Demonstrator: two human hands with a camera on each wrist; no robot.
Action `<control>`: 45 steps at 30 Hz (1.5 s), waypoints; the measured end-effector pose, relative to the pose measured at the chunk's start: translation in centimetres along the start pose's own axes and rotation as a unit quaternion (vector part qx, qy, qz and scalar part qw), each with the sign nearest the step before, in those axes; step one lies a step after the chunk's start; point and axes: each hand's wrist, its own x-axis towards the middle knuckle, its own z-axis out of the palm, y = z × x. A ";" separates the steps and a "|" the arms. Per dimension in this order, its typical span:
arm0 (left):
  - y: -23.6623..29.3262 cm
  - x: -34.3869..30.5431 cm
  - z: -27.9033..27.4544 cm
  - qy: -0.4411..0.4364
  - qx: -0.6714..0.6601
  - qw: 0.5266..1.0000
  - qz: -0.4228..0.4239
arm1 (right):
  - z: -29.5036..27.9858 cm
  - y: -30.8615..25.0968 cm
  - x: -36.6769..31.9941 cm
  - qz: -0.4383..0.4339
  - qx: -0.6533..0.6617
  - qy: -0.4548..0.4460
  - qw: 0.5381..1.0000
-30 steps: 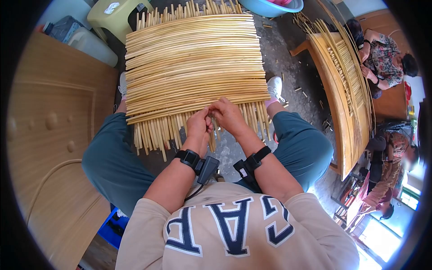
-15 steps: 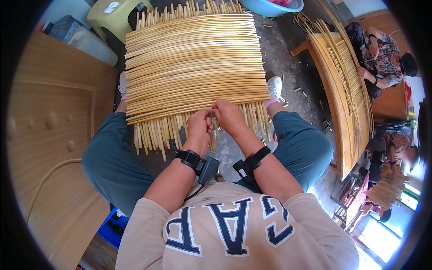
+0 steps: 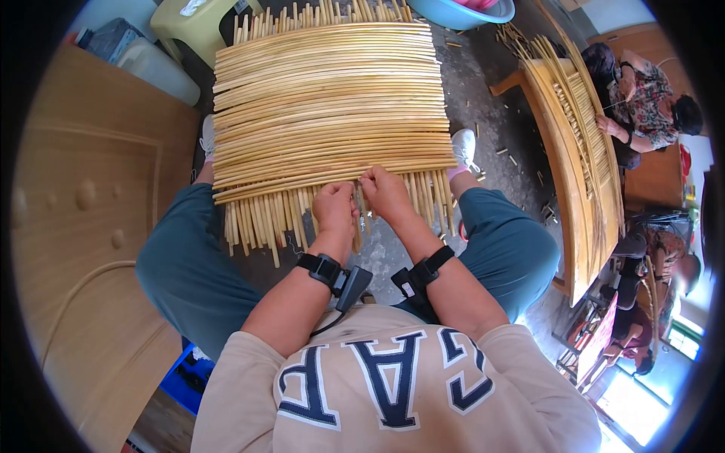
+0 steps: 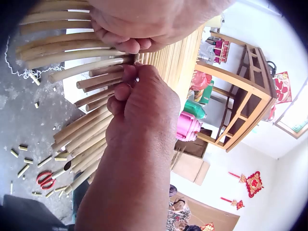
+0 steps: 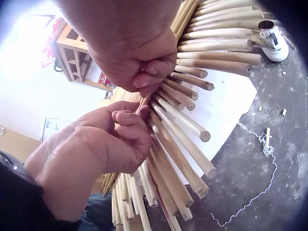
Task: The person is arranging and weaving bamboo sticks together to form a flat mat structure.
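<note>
A mat of pale, peeled sticks lies before me, long sticks across and other sticks under them with ends jutting toward me. At the mat's near edge, my left hand has curled fingers, and its thumb and fingertips pinch at a thin stick. Just right of it is my right hand, fingers curled in and fingertips at the same edge. In the left wrist view the right hand sits below the left hand. What the right fingertips hold is mostly hidden.
White string and cut stick pieces litter the floor near red-handled scissors. A wooden panel stands on the left. At right, a person works at a wooden bench; a blue basin is behind.
My two hands have drawn slightly apart at the mat's near edge, and the right fingers have curled in. The person at the right bench has shifted their hands.
</note>
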 end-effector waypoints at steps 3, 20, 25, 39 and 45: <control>-0.2 -0.3 0.0 0.035 0.000 0.998 0.043 | -0.1 -0.1 0.1 -0.001 0.044 0.002 0.999; 1.5 2.6 -1.6 -0.058 0.572 0.589 0.568 | 0.0 0.4 0.2 0.030 0.093 -0.033 0.995; 1.2 2.4 -2.0 -0.033 0.578 0.609 0.543 | 0.3 0.6 0.2 0.021 0.088 -0.028 0.996; -1.0 1.7 -1.6 0.038 0.513 0.757 0.403 | -0.2 -0.2 0.0 0.060 0.129 -0.039 0.989; -1.6 2.1 -0.8 0.059 0.342 0.887 0.305 | -0.5 -0.7 -0.1 0.091 0.158 -0.067 0.981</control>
